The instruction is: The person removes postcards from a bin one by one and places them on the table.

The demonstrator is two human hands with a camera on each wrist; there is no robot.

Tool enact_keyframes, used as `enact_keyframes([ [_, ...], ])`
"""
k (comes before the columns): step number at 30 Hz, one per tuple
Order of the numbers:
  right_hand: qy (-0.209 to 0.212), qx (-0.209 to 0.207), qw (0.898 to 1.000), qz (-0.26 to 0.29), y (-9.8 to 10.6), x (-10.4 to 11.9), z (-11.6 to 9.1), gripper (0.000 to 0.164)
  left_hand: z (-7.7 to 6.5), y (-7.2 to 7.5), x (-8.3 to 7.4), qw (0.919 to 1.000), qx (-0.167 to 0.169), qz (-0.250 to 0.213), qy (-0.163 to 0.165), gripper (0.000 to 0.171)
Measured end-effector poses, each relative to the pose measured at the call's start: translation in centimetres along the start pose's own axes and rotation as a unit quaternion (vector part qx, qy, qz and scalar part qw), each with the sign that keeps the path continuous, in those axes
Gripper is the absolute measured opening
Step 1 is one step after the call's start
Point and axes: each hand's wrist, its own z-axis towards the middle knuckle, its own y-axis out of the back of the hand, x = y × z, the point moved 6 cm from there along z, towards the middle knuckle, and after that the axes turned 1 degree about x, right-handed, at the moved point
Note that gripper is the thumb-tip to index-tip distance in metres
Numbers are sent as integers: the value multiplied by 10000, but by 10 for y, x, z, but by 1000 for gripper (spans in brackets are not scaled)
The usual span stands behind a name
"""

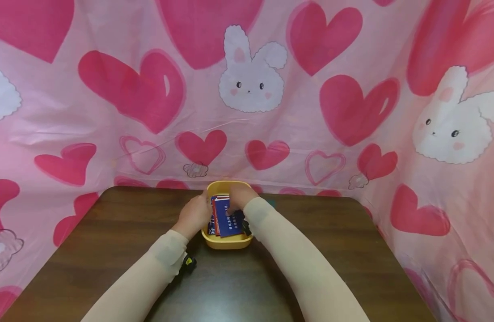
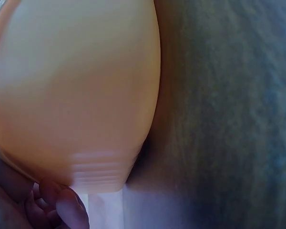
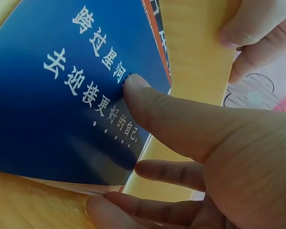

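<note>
A yellow plastic basket stands on the table near its far edge, with a stack of printed cards inside. My left hand pinches the basket's left rim; the right wrist view also shows this left hand at the rim. Inside the basket, my right hand pinches a blue card with white Chinese characters. Its thumb lies on the card's face and the other fingers are at the edge and behind. Whether several cards are in this grip cannot be told. Red and dark-blue cards show behind the blue one.
A dark brown wooden table carries the basket. Behind it and at both sides hangs a pink curtain with hearts and rabbits. A black wrist device shows under the left forearm.
</note>
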Motion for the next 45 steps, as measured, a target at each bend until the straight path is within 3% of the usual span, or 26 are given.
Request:
enact_keyframes([
  [10,-250,170,9995,115,-1,-3,0,49,0,-2,0,9999,-45,143,39,63],
  [13,-76,49,9998,158,4,-3,-2,44,0,-1,-1,9997,-69,223,7,64],
  [20,355,-159,9942,1001,20,-10,3,68,-1,0,-4,9991,-146,391,-61,62],
  [25,354,-589,9926,1001,22,-23,16,64,-1,1,-4,9992,-148,376,-43,60],
  [30,286,-946,9890,1099,25,-30,13,63,0,1,-5,9988,-157,451,-55,62],
  [31,225,-904,9883,1208,32,-26,2,61,0,1,-5,9989,-136,455,-26,63],
  [36,197,-904,9788,1826,34,-39,2,58,0,2,-4,9989,-101,441,100,64],
  [42,-35,-987,9501,2960,39,-70,-8,59,-1,1,-4,9990,5,413,154,65],
  [45,-35,-1035,9394,3269,39,-87,-13,61,-1,-1,-3,9989,68,414,193,66],
])
